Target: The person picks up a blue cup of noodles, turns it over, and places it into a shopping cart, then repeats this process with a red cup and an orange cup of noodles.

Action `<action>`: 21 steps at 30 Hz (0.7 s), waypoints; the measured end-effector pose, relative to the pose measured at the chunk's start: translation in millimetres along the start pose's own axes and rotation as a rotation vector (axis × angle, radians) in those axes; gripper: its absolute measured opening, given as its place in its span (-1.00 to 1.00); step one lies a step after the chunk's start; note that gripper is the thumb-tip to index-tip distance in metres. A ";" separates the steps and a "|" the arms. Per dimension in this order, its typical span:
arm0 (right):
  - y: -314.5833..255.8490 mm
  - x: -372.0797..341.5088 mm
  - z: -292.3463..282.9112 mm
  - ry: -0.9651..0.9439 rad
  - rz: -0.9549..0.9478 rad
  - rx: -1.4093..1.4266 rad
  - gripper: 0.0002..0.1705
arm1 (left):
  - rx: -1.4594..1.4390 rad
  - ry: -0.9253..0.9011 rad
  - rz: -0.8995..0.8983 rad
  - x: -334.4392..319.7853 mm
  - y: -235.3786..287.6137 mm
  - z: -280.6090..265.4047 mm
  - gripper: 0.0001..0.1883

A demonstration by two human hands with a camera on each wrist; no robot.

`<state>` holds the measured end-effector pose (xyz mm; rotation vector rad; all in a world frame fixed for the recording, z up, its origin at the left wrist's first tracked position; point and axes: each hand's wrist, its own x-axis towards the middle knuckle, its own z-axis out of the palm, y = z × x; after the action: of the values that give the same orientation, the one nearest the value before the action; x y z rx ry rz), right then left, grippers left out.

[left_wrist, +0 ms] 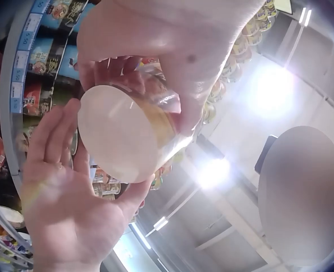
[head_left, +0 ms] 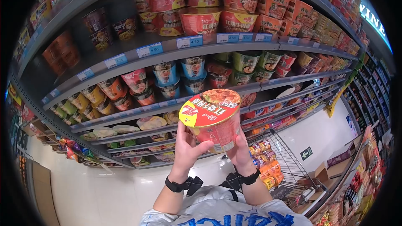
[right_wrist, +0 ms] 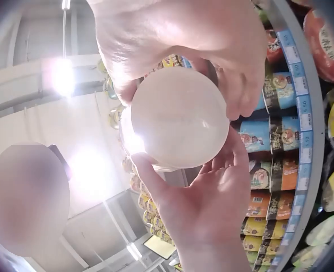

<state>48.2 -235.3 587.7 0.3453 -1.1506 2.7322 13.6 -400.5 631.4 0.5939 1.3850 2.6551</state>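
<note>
While a wire cart (head_left: 293, 163) holds bright packets (head_left: 270, 169), the left hand (head_left: 187, 151) and right hand (head_left: 241, 152) clasp a red noodle cup (head_left: 214, 119), lid up toward the head camera, axis tilted.

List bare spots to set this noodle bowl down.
Upper shelf: dark gap between the orange cups and purple cups. Pale floor: open between the shelving and white shirt; also around the green arrow sign, beyond the cart. Crowded: red bowls on the upper shelf's middle, blue cups below, packets inside the cart.

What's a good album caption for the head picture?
Left hand and right hand hold a red noodle tub near shelves.
</note>
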 end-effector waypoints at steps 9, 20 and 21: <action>-13.4 -5.0 -22.6 0.008 0.051 0.017 0.04 | -0.067 0.046 -0.053 -7.4 -16.3 17.9 -0.04; -36.9 -3.7 -17.3 0.078 -0.177 -0.260 -0.10 | -0.058 0.129 -0.041 -8.2 -30.4 30.9 -0.31; -35.9 -5.5 -18.0 0.047 -0.198 -0.351 -0.11 | -0.075 0.091 -0.041 -9.4 -30.7 28.7 -0.29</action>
<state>59.1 -197.7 598.6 0.3243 -1.4634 2.3024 30.0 -362.8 618.7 0.4370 1.2971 2.7196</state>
